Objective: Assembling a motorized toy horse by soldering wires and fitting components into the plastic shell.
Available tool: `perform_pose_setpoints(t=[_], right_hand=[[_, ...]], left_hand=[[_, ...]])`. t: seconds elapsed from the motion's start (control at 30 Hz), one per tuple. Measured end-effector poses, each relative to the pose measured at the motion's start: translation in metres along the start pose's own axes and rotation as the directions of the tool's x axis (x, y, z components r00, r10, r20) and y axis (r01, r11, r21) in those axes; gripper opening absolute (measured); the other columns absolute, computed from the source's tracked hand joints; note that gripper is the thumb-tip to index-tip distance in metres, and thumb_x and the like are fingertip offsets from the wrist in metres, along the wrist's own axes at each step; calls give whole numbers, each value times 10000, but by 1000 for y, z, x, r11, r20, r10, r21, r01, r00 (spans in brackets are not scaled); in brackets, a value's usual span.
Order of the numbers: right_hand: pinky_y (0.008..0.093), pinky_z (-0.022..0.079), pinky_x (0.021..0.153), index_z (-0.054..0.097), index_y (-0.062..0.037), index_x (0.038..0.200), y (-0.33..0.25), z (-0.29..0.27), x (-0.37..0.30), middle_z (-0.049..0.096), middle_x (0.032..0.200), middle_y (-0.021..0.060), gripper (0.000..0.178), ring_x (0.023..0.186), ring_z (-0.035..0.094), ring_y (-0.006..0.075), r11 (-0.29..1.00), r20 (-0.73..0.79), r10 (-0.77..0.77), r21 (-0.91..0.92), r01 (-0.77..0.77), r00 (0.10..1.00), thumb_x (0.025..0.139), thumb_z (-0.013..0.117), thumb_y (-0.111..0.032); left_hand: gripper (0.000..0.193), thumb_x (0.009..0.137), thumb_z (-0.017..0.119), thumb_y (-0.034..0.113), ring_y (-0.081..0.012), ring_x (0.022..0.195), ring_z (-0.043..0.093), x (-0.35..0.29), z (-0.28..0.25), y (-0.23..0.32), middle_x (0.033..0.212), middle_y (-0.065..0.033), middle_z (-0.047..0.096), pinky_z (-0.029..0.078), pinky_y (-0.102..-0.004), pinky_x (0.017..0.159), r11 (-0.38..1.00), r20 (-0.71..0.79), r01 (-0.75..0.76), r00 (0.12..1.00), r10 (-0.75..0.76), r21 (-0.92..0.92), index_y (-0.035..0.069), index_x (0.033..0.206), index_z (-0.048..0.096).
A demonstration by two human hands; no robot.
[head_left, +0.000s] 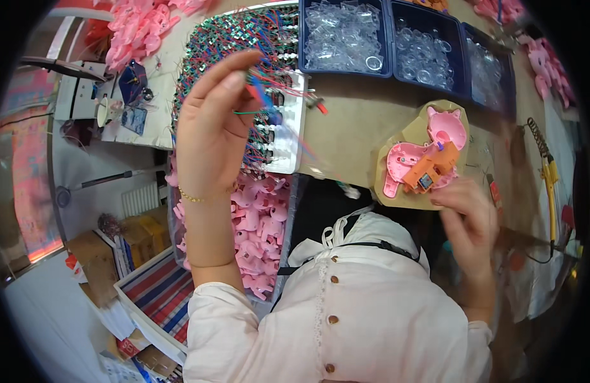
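Observation:
My left hand (212, 121) is raised over the left part of the table, thumb and fingers pinched on a bundle of coloured wires (261, 92). Red, blue and green strands hang from it; motion blurs its loose ends. My right hand (470, 214) is beside the lower right edge of a tan fixture (387, 150), fingers loosely bent and apart, with nothing visible in them. On the fixture rests an open pink animal-shaped toy shell (449, 127). An orange plastic part (443, 158) with a small dark square piece lies across the shell.
Wired circuit boards (224, 38) heap on a white tray (293, 137) at left. Blue bins (346, 70) hold clear plastic pieces at the back. Pink shells (260, 223) fill a container below my left forearm. A yellow-handled soldering iron (550, 195) stands at right.

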State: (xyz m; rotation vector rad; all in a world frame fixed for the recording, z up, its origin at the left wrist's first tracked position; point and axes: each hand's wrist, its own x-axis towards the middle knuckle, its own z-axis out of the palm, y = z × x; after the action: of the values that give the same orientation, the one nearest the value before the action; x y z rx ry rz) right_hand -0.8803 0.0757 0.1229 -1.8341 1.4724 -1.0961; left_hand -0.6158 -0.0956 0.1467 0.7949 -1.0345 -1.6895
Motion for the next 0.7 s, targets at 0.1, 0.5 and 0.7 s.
perform_pose_setpoints(t=[0.1, 0.5, 0.7], right_hand=[[304, 461, 703, 615, 13, 907, -8, 20, 10, 627, 860, 123, 151, 781, 599, 239, 978, 139, 137, 140, -156, 981, 765, 567, 23], [337, 465, 759, 618, -23, 943, -17, -8, 24, 595, 933, 95, 235, 856, 574, 248, 903, -293, -158, -429, 18, 943, 717, 671, 14], [365, 453, 779, 602, -53, 948, 0, -21, 35, 598, 930, 77, 278, 865, 560, 294, 839, 150, -284, -439, 321, 947, 686, 696, -46]], left_hand=[[217, 875, 550, 63, -97, 826, 592, -10, 6, -34, 970, -54, 606, 487, -220, 752, 975, 31, 150, 989, -147, -166, -9, 1080, 545], [288, 821, 620, -27, -144, 969, 573, -63, 67, -104, 1072, -113, 583, 463, -257, 860, 994, 86, 114, 990, -113, 2, -29, 1087, 513], [220, 789, 637, -44, -159, 912, 606, -61, 72, -97, 1025, -110, 607, 512, -255, 763, 952, 199, -51, 980, -10, 302, -28, 1003, 588]])
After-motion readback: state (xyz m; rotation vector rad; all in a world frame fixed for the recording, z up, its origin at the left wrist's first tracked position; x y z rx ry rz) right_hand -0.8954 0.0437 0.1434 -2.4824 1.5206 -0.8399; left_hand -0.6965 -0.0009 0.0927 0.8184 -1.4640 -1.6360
